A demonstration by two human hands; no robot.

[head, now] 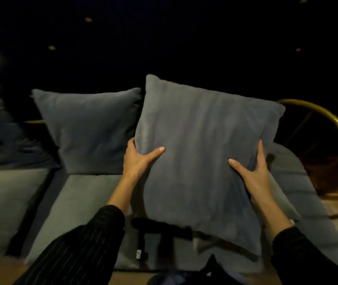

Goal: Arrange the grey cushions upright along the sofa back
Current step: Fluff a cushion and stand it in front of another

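Note:
I hold a large grey cushion [201, 153] above the sofa seat, tilted with its top leaning away from me. My left hand [138, 161] grips its left edge, thumb on the front face. My right hand [254, 171] grips its right edge in the same way. A second grey cushion [90, 128] stands upright against the sofa back just to the left, close beside the held one. A third, darker cushion [1, 136] leans at the far left, partly cut off by the frame.
The sofa has grey seat pads [77, 206] and a curved brass frame rail [328, 120] at the right end. A black strap or bag [160, 229] lies on the seat under the held cushion. The room behind is dark.

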